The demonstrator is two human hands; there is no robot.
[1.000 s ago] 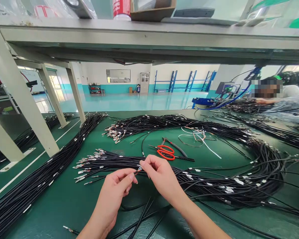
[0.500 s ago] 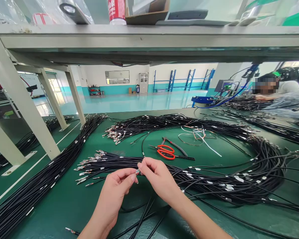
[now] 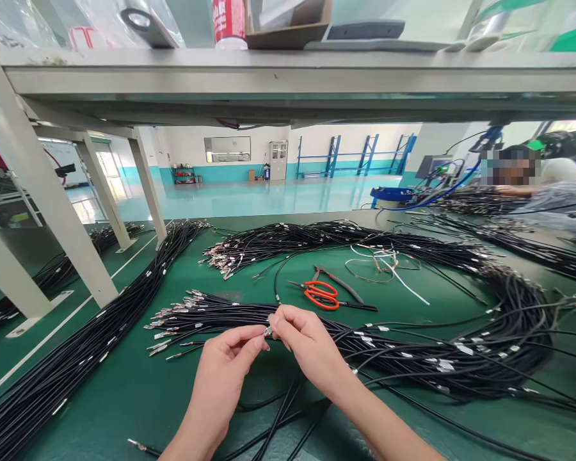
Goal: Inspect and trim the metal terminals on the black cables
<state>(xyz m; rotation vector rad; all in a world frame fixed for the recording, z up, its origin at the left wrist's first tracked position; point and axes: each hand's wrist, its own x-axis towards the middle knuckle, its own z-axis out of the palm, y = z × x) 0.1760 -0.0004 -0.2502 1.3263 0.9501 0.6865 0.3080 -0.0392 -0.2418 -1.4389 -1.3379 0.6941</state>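
Note:
My left hand (image 3: pixel 225 358) pinches a small shiny metal cable terminal (image 3: pixel 267 331) between thumb and forefinger. My right hand (image 3: pixel 300 336) closes on the same small piece from the other side, fingertips touching or nearly touching my left. Most of the piece is hidden by the fingers. A thin black cable (image 3: pixel 276 276) curves down to just behind my right fingers; whether it joins the held piece I cannot tell. Behind my hands lies a thick bundle of black cables (image 3: pixel 249 314) with metal ends at its left.
Red-handled scissors (image 3: pixel 321 296) and pliers (image 3: pixel 338 280) lie beyond my hands. Loose white wire (image 3: pixel 408 285) is right of them. More cable bundles lie left (image 3: pixel 120 314) and behind (image 3: pixel 292 234). A shelf (image 3: pixel 278 83) spans overhead on pale posts (image 3: pixel 72 166). A person (image 3: pixel 552 182) is at far right.
The held terminal has turned slightly between my fingers. Both hands stay pinched at nearly the same place; the whole view has shifted a little.

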